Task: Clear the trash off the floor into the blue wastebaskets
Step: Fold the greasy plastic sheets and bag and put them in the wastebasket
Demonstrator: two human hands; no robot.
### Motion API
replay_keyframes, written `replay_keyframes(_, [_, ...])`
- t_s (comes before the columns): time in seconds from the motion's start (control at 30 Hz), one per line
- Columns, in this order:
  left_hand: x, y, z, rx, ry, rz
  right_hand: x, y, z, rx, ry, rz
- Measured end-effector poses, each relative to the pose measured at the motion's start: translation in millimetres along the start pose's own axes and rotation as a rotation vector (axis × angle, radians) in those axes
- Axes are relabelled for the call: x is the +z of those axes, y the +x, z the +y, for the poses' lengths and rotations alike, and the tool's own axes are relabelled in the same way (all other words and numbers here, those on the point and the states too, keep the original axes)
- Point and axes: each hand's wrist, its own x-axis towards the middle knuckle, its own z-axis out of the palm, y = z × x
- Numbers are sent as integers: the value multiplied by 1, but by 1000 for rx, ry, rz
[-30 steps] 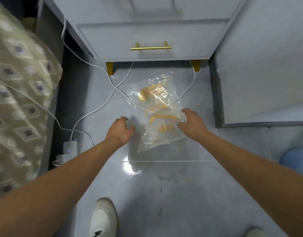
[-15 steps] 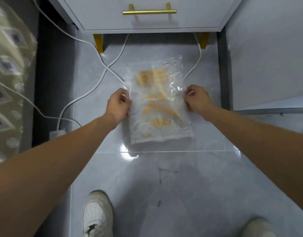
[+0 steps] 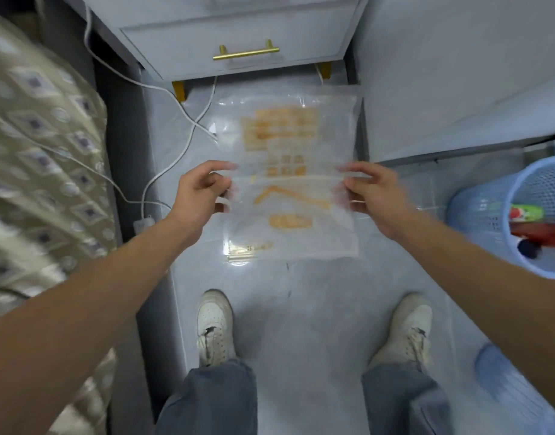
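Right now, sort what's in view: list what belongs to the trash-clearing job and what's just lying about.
Part of the job:
- clear plastic bag with orange print, pinched at its sides
- left hand
- right hand
- blue wastebasket, already holding trash
- second blue wastebasket, lower right, only partly in view

Just lying about:
- white cables
- drawer unit
- patterned bedding

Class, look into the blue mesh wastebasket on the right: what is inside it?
Inside the blue mesh wastebasket lie a red and green wrapper, a red packet and something dark. Its wall and the picture's edge hide anything deeper or further right.
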Motion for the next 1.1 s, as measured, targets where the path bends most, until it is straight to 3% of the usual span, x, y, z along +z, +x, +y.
replay_keyframes(0.17, [-2, -21, 54, 1, -41, -65, -3, -44, -24, -5, 289, 29])
replay_keyframes(0.33, [0, -44, 78, -16, -50, -109, -12, -72, -31, -1, 317, -82])
replay_keyframes(0.4, [-2, -53, 75, -39, -73, -155, -18, -77, -28, -27, 167, -96])
replay_keyframes(0.5, [8, -72, 67, 65, 175, -134, -32, -81, -16, -183, -135, -76])
replay_keyframes(0.67, [40, -104, 79, 197, 255, -186, -37, -107, -19, -136, -503, -458])
replay_keyframes(0.77, [61, -117, 94, 286, 300, -247, -25, -128, -25, -132, -491, -512])
replay_keyframes(0.83, [71, -121, 98, 380, 388, -152, -24, -139, -25, -126, -441, -475])
replay_keyframes(0.9, [73, -126, 92, 448, 466, 114, -31, -146, -23, -95, -332, -422])
replay_keyframes(0.97, [74, -134, 77, 301, 280, 223, -39, -152, -22, -78, -223, -365])
replay_keyframes(1.03, [75, -144, 57, -20, 31, 61, -43, -153, -22, -75, -149, -318])
replay_keyframes(1.1, [78, -155, 41, -160, -6, -177, -43, -154, -22, -80, -98, -274])
